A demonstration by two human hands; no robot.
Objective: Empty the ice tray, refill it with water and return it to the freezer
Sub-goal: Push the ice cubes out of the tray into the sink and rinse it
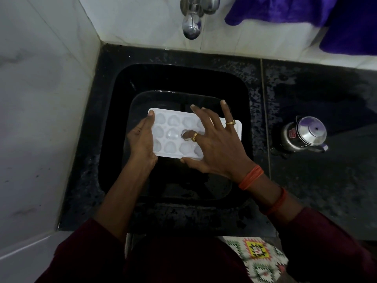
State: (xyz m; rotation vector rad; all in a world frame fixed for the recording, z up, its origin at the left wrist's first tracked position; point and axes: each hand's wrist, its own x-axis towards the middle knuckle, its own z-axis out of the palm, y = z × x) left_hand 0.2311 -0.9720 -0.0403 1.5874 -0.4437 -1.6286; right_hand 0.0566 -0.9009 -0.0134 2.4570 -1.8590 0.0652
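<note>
Your left hand (142, 137) grips the tray (175, 127) by its left end over the sink (114, 99); your right hand (214, 144) lies spread on it, forefinger poking one cell. The pot (306, 135) on the bench (316, 180) has a red label, unreadable.

dim, cool light overall, with the black sink (113, 119) nearly swallowing all detail. the white ice tray (175, 137) and the wall tiles (40, 99) are the brightest areas. small highlights glint on the tap (191, 27) and the steel kettle (312, 133); the wet table (306, 88) shows a dull sheen. wide-angle distortion bends the edges.
</note>
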